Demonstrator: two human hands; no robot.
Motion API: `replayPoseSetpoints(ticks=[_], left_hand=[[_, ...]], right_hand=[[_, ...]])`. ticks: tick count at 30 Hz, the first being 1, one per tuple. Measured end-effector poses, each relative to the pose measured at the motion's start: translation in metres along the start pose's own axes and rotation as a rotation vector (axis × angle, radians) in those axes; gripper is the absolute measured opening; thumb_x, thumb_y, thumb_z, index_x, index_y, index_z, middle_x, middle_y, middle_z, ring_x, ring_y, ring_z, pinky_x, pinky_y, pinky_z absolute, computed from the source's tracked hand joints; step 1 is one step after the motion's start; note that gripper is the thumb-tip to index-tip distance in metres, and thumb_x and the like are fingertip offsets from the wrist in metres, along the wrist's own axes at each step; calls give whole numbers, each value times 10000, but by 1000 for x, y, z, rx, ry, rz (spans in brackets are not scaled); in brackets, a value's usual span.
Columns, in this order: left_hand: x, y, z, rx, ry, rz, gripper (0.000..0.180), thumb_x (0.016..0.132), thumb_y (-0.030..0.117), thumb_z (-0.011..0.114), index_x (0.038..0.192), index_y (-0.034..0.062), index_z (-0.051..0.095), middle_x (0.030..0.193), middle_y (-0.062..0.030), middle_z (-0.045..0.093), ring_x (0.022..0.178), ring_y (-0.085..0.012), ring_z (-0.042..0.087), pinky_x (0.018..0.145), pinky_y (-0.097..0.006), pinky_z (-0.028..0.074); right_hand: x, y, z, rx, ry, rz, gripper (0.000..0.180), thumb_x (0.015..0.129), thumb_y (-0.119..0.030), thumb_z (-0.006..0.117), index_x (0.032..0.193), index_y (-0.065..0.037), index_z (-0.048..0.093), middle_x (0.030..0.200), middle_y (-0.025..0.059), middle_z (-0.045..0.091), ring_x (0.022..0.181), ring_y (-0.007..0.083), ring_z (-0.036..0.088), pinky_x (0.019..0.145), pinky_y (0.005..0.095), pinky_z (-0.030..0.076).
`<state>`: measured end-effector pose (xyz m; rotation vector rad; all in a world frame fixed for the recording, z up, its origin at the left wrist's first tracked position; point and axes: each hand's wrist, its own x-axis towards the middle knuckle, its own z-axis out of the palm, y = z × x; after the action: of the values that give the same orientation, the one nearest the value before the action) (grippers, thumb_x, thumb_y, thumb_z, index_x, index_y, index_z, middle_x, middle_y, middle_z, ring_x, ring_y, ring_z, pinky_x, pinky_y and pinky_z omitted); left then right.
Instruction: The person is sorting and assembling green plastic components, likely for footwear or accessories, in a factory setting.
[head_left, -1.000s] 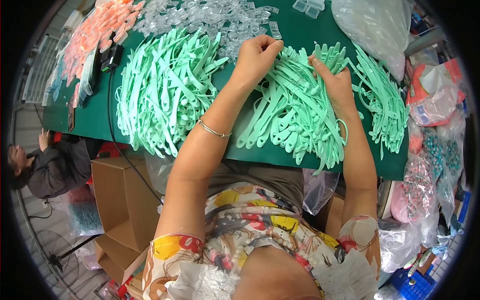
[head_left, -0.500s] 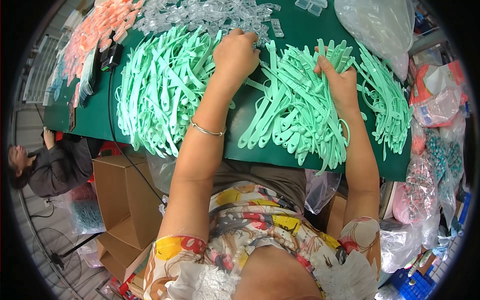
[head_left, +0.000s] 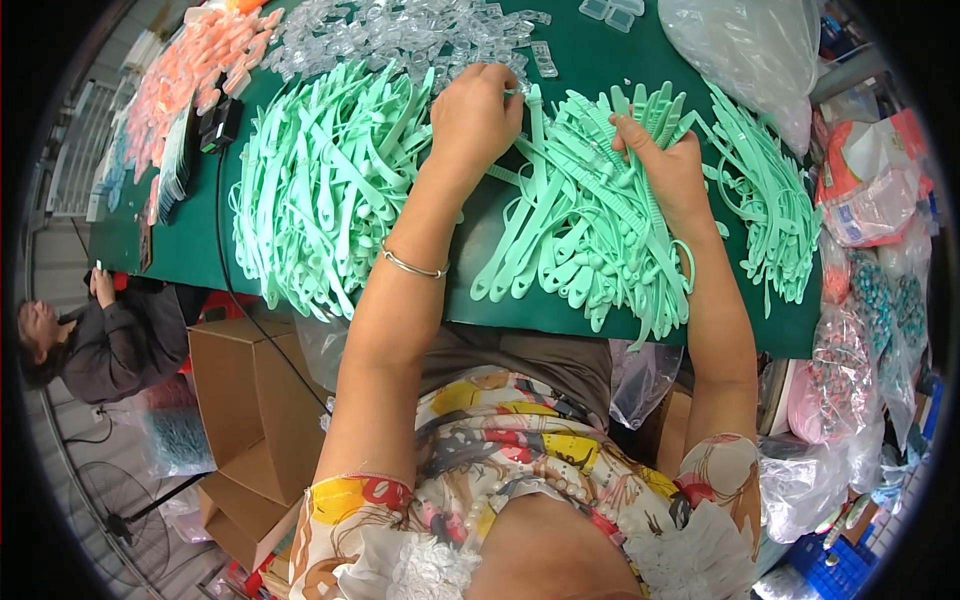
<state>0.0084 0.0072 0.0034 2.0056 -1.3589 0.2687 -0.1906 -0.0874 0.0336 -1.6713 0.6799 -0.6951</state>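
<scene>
Mint-green plastic straps with ridged ends and slotted tips lie in piles on the green table. My right hand (head_left: 670, 170) is closed around a bunch of straps (head_left: 650, 115), thumb across them, at the right edge of the middle pile (head_left: 575, 220). My left hand (head_left: 478, 115) is between the left pile of straps (head_left: 325, 190) and the middle one, close to the clear plastic pieces (head_left: 400, 40). Its fingers are curled together, and the back of the hand hides whatever they pinch. A third strap pile (head_left: 765, 200) lies to the right.
Orange pieces (head_left: 205, 60) are heaped at the far left beside a black box (head_left: 220, 125) with a cable. A clear plastic bag (head_left: 745, 50) lies at the far right. Cardboard boxes (head_left: 235, 400) stand below the table's left side. Another person (head_left: 120, 335) is at the left.
My right hand has shifted slightly left and its thumb has moved across the straps. My left hand has moved a little, its fingers still curled beside the clear pieces.
</scene>
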Motion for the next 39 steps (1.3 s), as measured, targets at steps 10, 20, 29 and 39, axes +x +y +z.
replayPoseSetpoints(ticks=[10,20,29,39], left_hand=[[-5,46,-3,-582,13,16,131,766,41,680,885,21,630,751,-26,651,601,-70,592,558,-204,479],[-9,50,0,-451,146,214,183,734,-19,681,892,43,615,806,-52,645,633,-121,641,547,-218,496],[-5,55,-6,-1093,-156,-122,173,810,94,644,956,10,606,865,-46,623,663,-96,586,595,-236,480],[-3,51,-16,-1028,-498,-341,207,838,222,613,743,38,608,647,29,528,588,-35,428,518,-186,300]], right_hand=[[-2,-8,4,114,-55,15,254,796,-269,659,754,-22,620,625,14,562,684,106,552,689,258,413],[1,-7,2,114,-74,58,262,783,-285,641,716,-33,606,609,18,548,719,132,570,741,279,413],[0,-1,0,127,-65,59,286,783,-307,637,751,-22,622,622,9,551,649,103,514,649,262,392],[-2,-7,9,120,-80,1,251,734,-179,740,905,-17,651,697,3,593,664,81,550,620,228,450]])
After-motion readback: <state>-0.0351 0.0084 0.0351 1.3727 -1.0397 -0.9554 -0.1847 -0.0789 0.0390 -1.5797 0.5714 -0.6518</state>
